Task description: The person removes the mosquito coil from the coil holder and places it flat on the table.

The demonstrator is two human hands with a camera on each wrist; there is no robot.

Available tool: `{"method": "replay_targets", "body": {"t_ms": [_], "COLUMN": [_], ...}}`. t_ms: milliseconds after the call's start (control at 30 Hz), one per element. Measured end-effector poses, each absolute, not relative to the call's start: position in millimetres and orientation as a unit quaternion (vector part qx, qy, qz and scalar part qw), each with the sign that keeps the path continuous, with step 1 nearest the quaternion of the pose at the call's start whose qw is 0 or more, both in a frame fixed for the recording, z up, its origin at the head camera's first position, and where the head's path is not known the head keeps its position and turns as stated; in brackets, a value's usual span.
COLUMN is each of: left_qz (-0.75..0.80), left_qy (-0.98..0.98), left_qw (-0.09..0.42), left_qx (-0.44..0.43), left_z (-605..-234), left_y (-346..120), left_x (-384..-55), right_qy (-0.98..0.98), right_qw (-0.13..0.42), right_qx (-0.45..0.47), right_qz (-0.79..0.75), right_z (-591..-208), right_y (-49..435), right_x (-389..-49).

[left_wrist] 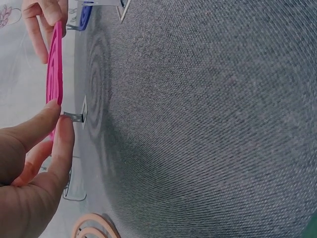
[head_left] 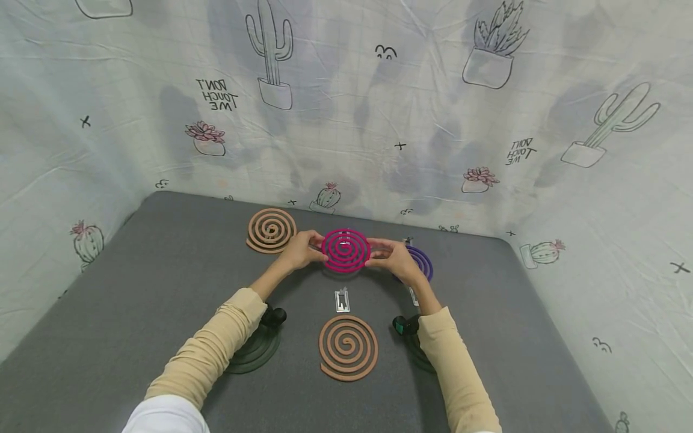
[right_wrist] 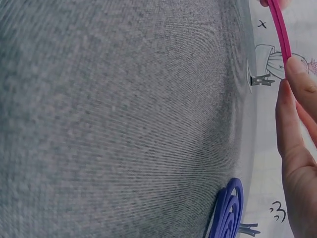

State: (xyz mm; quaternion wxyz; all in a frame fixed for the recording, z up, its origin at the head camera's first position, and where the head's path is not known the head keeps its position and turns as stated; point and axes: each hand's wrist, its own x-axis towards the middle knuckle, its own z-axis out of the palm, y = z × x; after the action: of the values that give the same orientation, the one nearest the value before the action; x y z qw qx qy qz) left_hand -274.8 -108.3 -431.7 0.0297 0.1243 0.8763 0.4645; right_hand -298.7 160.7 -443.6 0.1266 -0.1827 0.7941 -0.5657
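Note:
A pink mosquito coil (head_left: 346, 250) is held up off the grey surface between both hands. My left hand (head_left: 304, 248) pinches its left edge with thumb and fingers; my right hand (head_left: 399, 261) pinches the right edge the same way. Both wrist views show the coil (left_wrist: 57, 69) nearly edge-on, flat and apart from the surface. Behind it, close to the fingertips, a small metal coil stand (right_wrist: 262, 80) rises from the surface. A purple coil (head_left: 426, 263) lies partly hidden behind my right hand.
A tan coil (head_left: 272, 230) lies back left, a brown coil (head_left: 348, 344) front centre. Dark green coils (head_left: 255, 356) lie partly under both forearms. Another metal stand (head_left: 342, 300) sits mid-surface. A patterned curtain (head_left: 346, 120) borders the grey surface (head_left: 162, 288).

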Motion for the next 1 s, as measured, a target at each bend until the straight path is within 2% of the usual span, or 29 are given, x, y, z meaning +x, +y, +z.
{"method": "replay_targets", "body": {"t_ms": [267,800,1000], "left_qz": [0.47,0.425,0.416], "left_qy": [0.873,0.894,0.897], "left_qw": [0.037,0.051,0.06], "left_qx": [0.123,0.133,0.139], "left_z": [-431.5,-432.6,-438.3], "left_y": [-108.4,-105.8,-107.1], "left_x": [-270.8,-271.3,-277.2], "right_qy": [0.796,0.815,0.834], "right_qw": [0.154,0.162,0.149], "right_qx": [-0.172,-0.146,-0.154], "right_qz": [-0.559,-0.537,-0.509], "right_z": [-441.7,-445.2,-447.8], "right_y": [159.6,157.2,155.4], "right_x": [-296.7,-293.6,-292.5]}}
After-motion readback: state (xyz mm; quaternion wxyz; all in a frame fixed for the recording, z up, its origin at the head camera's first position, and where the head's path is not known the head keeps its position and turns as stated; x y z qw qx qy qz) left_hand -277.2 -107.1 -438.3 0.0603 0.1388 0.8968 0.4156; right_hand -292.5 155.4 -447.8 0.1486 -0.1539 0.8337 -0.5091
